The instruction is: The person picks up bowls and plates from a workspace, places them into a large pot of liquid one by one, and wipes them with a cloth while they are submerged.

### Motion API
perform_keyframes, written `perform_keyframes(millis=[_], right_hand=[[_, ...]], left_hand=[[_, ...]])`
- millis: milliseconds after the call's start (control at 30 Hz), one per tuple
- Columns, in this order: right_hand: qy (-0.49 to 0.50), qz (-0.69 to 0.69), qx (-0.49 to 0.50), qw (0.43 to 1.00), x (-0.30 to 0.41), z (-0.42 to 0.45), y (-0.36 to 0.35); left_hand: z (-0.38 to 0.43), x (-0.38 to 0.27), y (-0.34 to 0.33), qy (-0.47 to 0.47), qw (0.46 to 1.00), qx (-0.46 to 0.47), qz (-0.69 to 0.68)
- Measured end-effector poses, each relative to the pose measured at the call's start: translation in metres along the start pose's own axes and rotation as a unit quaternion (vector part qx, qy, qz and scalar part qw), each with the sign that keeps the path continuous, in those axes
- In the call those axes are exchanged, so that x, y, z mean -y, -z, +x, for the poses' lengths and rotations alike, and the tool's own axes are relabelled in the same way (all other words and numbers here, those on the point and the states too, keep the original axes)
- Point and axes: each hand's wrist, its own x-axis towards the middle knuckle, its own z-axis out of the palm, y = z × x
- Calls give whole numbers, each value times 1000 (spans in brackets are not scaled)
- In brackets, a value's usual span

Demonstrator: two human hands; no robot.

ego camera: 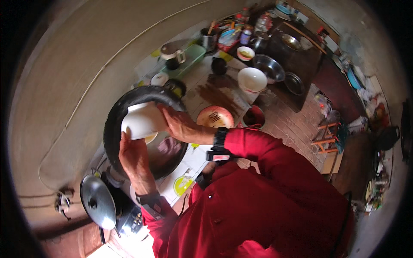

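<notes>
A white bowl (145, 121), tipped on its side, is held between my two hands above a large black wok (113, 154). My left hand (135, 161) grips its near left side. At the opposite side, my right hand (179, 124) has its fingers against the bowl, partly hidden behind it. Below lies a crumpled purplish cloth (169, 145) in the wok, beside the rim of a pale yellowish dish (151, 138) mostly covered by the bowl. The bowl's inside is turned away from me.
A pink-rimmed plate (226, 120) lies right of the wok on the tiled counter (190, 164). Farther back are another white bowl (252, 79), a steel basin (269, 67) and a green tray (195, 54). A lidded pan (98, 201) stands lower left; a wooden stool (327, 137) is on the floor.
</notes>
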Motion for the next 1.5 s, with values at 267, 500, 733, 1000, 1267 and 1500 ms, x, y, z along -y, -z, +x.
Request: perform_keyframes(millis=[267,500,733,1000,1267,1500], right_hand=[[-369,398,-33,840,-92,-23,121],[-416,227,-67,878,-227,-89,193],[-584,165,-48,794,-311,-136,228],[-518,214,-19,828,-333,-138,224],[-467,241,-107,844,-371,-174,207],[-623,185,-135,748,-364,-168,215]], left_hand=[[25,32,23,26,965,11,259],[-7,-72,173,-61,815,-123,564],[29,-34,162,59,935,-37,348],[68,-54,238,36,583,-15,812],[76,-61,250,45,558,114,821],[78,-5,144,70,795,-42,601]])
